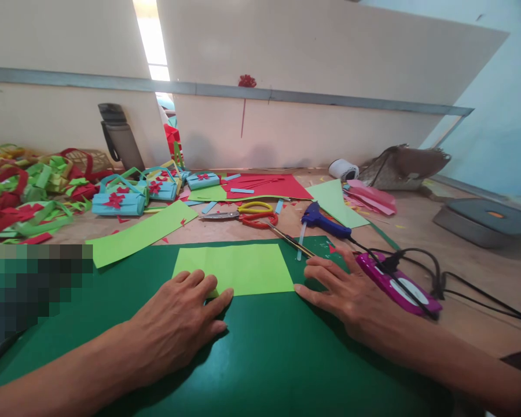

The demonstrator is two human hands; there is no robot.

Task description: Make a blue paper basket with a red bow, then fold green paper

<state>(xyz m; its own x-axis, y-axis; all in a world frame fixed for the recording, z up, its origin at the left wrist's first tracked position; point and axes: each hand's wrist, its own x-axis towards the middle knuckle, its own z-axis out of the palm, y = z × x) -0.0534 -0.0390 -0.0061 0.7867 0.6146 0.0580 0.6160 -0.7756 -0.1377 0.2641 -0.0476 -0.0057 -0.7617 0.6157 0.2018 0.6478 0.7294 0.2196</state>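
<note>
A light-green rectangular sheet [247, 269] with faint crease lines lies flat on a dark green mat [260, 359]. My left hand [184, 313] is on its lower left part, fingers curled and thumb at the near edge. At the near right corner, the thumb of my right hand [347, 289] touches the sheet, its other fingers bent beside it. A slim gold-and-dark pointed tool [293, 238] reaches toward those fingers; whether they touch it I cannot tell. Beyond the sheet lie red- and yellow-handled scissors [243, 215] and a blue glue gun [325, 223] with a glue stick.
Small blue bags [118, 202] with red bows stand at the left, beside a pile of coloured strips [39, 179] and a grey bottle [121, 136]. A pink power strip [395, 284] with black cables lies near my right forearm. Red sheets [269, 185] lie behind.
</note>
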